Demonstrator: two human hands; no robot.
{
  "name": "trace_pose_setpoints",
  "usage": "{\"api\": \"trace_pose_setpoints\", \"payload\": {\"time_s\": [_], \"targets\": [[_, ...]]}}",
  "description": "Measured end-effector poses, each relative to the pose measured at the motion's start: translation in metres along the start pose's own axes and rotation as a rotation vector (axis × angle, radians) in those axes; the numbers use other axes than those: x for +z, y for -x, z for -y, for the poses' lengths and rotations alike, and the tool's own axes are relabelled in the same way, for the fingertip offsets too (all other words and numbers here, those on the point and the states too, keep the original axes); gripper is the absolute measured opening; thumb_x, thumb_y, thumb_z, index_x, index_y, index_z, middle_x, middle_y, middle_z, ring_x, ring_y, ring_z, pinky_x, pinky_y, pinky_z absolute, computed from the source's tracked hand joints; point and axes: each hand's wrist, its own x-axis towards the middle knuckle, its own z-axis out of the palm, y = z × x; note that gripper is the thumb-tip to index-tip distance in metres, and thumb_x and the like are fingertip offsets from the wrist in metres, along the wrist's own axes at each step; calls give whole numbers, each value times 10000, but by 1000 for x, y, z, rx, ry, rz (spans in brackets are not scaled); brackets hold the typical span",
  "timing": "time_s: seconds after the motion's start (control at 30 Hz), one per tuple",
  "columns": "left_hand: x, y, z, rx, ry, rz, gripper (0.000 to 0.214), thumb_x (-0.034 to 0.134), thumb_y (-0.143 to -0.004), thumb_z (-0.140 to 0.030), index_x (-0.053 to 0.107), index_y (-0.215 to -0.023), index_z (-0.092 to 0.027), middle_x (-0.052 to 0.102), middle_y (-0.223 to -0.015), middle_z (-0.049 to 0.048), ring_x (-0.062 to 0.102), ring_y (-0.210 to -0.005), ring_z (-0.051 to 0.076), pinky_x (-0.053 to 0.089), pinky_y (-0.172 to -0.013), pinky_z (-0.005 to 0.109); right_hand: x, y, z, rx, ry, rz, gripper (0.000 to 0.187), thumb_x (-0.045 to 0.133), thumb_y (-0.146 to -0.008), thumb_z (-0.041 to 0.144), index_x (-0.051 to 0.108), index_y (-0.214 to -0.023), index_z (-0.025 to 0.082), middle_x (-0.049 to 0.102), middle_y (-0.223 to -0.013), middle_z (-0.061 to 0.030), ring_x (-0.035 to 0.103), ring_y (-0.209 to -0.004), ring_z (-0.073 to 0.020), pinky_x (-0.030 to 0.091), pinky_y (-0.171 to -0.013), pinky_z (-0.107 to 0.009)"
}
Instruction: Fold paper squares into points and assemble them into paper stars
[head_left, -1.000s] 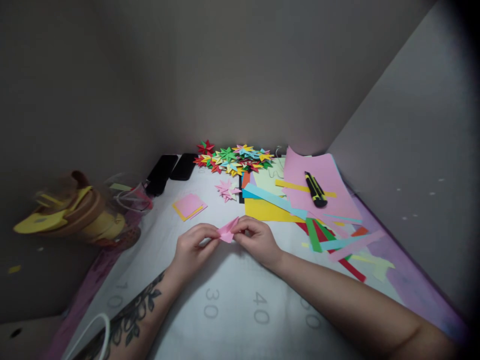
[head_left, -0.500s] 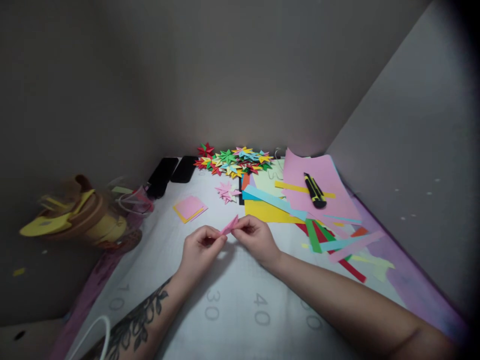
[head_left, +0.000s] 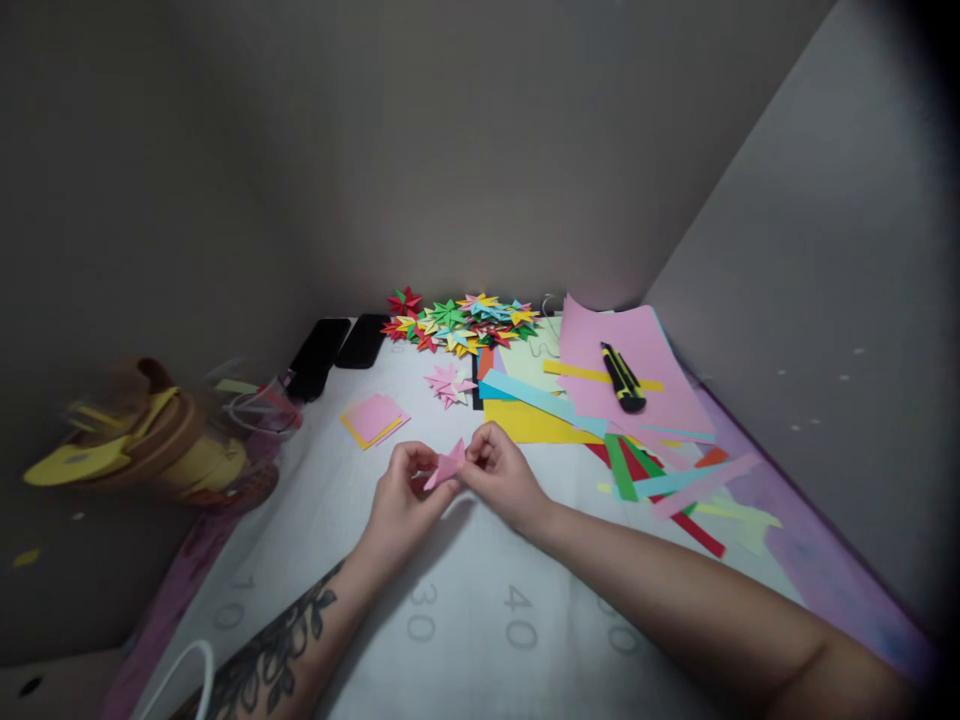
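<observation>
A small folded pink paper piece [head_left: 448,466] with pointed ends is held between both hands above the white mat. My left hand [head_left: 409,492] is closed on its left side, thumb beneath it. From the other side, my right hand [head_left: 501,478] pinches its right edge between thumb and fingers. Just beyond the hands lies a cluster of pink folded pieces [head_left: 448,384]. To the left sits a small stack of pink and yellow paper squares [head_left: 375,419]. Several multicoloured folded paper stars [head_left: 457,322] are heaped at the back.
A black and yellow utility knife [head_left: 622,377] rests on pink paper sheets [head_left: 667,385] at the right. Coloured paper strips [head_left: 675,480] lie scattered nearby. Two black phones [head_left: 320,352] are at the back left. Beside the mat's left edge stands a terracotta-coloured pot [head_left: 187,440] with yellow pieces.
The pink piece has been turned so a broader face shows, with its points spread wider. Fingers of both hands have shifted around it. The whole view has moved slightly.
</observation>
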Motion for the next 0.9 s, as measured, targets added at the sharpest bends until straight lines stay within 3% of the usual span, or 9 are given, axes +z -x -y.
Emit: {"api": "trace_pose_setpoints", "payload": {"time_s": [0.5,0.7,0.9], "targets": [[-5,5,4,133,-196,-75,158,634,-758,-238,517,-848,-181,577,-773,-22,569,-673,95,484,-612,194,2,4,1,21,-61,79,247,625,-728,164,401,-813,221,472,-697,63,472,-606,-97,350,-563,-222],[-11,6,3,270,-297,-9,110,633,-777,-241,586,-849,-173,625,-773,-3,583,-681,103,492,-625,199,1,2,3,74,-105,64,293,638,-736,188,386,-877,234,488,-601,96,437,-514,-83,328,-521,-208],[-12,3,0,254,-270,-9,63,633,-772,-224,623,-780,-163,652,-750,6,588,-669,107,470,-614,196,1,2,4,78,-116,76,300,645,-732,192,386,-877,232,497,-588,101,434,-502,-79,324,-514,-204]]}}
